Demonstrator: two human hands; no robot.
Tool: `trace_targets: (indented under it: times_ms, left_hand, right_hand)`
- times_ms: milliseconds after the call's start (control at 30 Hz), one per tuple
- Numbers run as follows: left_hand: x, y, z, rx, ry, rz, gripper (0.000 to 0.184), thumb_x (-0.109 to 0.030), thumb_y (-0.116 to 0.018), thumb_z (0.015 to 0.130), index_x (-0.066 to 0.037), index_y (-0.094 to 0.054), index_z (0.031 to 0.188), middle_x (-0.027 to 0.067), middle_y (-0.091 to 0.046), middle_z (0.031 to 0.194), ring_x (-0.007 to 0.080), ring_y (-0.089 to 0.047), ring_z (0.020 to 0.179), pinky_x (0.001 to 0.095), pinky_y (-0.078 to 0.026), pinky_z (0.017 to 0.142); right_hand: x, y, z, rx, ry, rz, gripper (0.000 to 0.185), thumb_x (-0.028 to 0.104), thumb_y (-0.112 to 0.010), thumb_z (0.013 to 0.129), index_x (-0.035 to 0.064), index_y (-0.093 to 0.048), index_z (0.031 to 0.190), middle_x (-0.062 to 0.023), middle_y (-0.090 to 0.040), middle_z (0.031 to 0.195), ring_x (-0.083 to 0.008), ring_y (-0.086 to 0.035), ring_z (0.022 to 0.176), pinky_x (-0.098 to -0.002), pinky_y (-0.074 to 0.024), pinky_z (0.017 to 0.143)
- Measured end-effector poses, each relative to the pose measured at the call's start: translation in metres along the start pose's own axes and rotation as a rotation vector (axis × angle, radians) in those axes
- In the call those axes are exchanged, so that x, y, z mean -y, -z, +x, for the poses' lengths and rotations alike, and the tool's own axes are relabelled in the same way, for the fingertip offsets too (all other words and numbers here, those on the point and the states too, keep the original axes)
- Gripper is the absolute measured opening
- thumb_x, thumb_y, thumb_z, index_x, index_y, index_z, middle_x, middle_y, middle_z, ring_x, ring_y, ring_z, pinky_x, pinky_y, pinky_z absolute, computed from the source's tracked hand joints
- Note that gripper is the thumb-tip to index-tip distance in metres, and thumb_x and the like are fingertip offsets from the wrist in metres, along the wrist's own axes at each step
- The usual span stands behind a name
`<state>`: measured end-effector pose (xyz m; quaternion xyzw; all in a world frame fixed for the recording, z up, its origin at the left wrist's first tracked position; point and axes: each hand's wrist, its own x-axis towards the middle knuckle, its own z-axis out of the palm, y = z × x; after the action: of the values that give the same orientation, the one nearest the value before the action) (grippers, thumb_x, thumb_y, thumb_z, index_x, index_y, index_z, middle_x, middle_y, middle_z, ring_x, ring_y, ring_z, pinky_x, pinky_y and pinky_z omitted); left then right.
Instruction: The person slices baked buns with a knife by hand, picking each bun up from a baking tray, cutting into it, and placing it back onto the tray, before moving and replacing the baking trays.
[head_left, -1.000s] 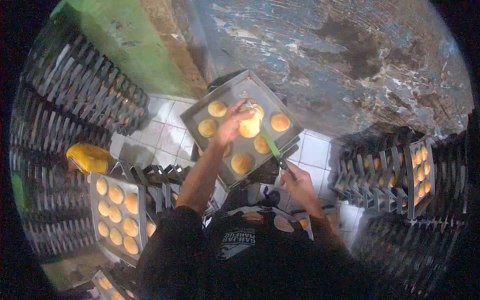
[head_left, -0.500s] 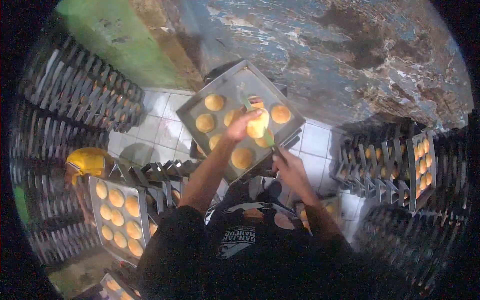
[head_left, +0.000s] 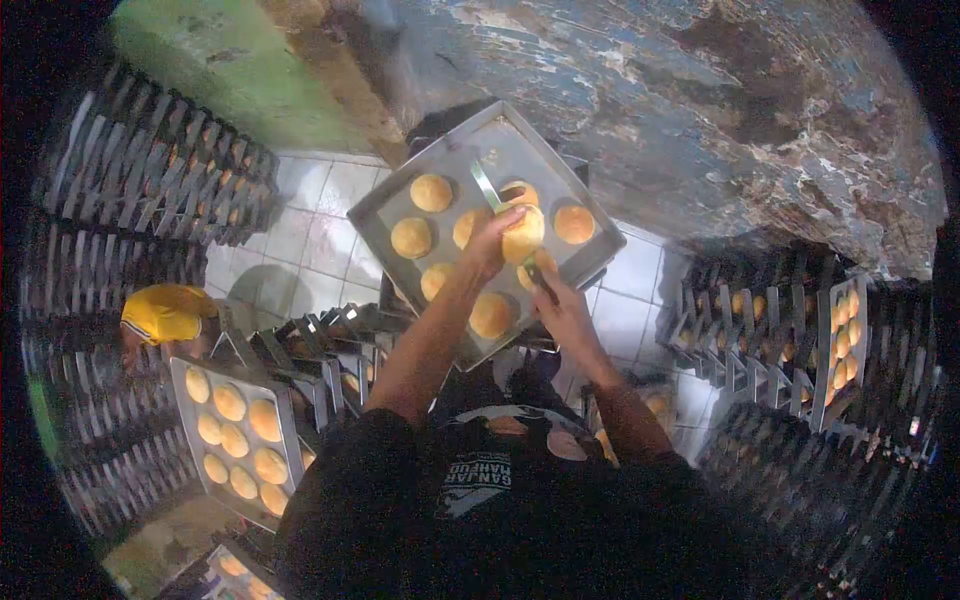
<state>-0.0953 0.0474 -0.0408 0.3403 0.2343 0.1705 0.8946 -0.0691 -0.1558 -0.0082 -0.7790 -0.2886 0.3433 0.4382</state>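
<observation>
My left hand (head_left: 487, 243) is closed around a round golden bun (head_left: 523, 235), held above a metal baking tray (head_left: 395, 180). My right hand (head_left: 562, 300) grips the dark handle of a long, flat-bladed knife (head_left: 485, 182). Its blade passes at the bun, with the tip sticking out on the far side. Whether it cuts through the bun or lies against it, I cannot tell. Several more buns sit on the tray, among them a bun (head_left: 431, 192) at the left, a bun (head_left: 574, 225) at the right and a bun (head_left: 490, 316) near the front corner.
Another tray (head_left: 283, 420) of buns stands on a stack at the left, beside a person in a yellow shirt (head_left: 170, 314). Stacked trays (head_left: 745, 330) with buns rise at the right. A worn, peeling wall (head_left: 680, 110) is ahead, and white floor tiles (head_left: 310, 240) show between the stacks.
My right hand has moved slightly up and left towards the bun. More of the blade now shows beyond it. The person in yellow has shifted slightly.
</observation>
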Motion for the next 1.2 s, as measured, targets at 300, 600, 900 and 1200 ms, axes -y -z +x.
trace_targets:
  times_ms: [300,600,900,1200]
  left_hand:
    - [-0.036,0.074,0.136,-0.043,-0.012,-0.088,0.057,-0.035,-0.066,0.095,-0.001,-0.052,0.138,0.0155,-0.066,0.117,0.0256,-0.067,0.099,0.0404,-0.055,0.087]
    - [0.031,0.095,0.119,-0.552,-0.387,0.699,0.060,-0.028,-0.063,0.098,0.005,-0.044,0.145,0.0246,-0.049,0.146,0.0350,-0.047,0.135,0.0460,-0.040,0.110]
    - [0.126,-0.082,-0.082,-0.002,-0.589,1.045,0.060,-0.022,-0.064,0.097,0.004,-0.040,0.146,0.0256,-0.046,0.147,0.0368,-0.045,0.138,0.0451,-0.035,0.115]
    - [0.431,-0.093,-0.177,0.480,0.159,1.396,0.069,-0.046,-0.058,0.099,0.000,-0.039,0.147,0.0243,-0.043,0.150,0.0386,-0.045,0.138,0.0471,-0.039,0.113]
  right_hand:
    - [-0.047,-0.008,-0.096,-0.082,-0.209,-0.148,0.032,0.023,-0.060,0.100,0.0069,-0.065,0.127,-0.0031,-0.065,0.081,-0.0128,-0.061,0.073,-0.0311,-0.0508,0.068]
    - [-0.092,-0.037,-0.223,-0.382,-0.389,0.029,0.027,0.025,-0.060,0.100,0.0009,-0.065,0.111,-0.0089,-0.065,0.086,-0.0156,-0.059,0.075,-0.0321,-0.0482,0.066]
    - [-0.154,-0.034,-0.328,-0.525,-0.417,0.032,0.033,0.031,-0.062,0.099,0.0009,-0.065,0.112,-0.0141,-0.066,0.089,-0.0276,-0.063,0.084,-0.0395,-0.0487,0.077]
    - [-0.284,-0.053,-0.481,-0.599,-0.990,0.308,0.032,0.029,-0.052,0.104,0.0017,-0.056,0.119,-0.0243,-0.065,0.094,-0.0411,-0.063,0.081,-0.0494,-0.0470,0.070]
